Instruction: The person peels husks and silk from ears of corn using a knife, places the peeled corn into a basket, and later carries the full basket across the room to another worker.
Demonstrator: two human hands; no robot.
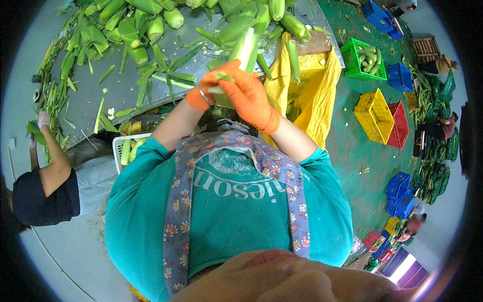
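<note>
An ear of corn [244,53], partly in its green husk with a pale stripe showing, stands out beyond my hands over the near edge of the metal table. My left hand [212,80], in an orange glove with a band at the wrist, is closed around its near end. Over that same end my right hand [251,100], gloved in orange too, is closed with its fingers bent. Green bits of husk poke out between the hands; the fingers partly hide what they grip. Several unhusked ears [128,32] are heaped on the far side of the table.
Loose husk leaves litter the metal table [113,90]. A yellow sack [322,100] hangs open at my right; a white crate [121,151] with ears sits at my left. A co-worker [48,191] stands at far left. Green [359,74], yellow [370,118] and red [400,126] crates stand on the floor.
</note>
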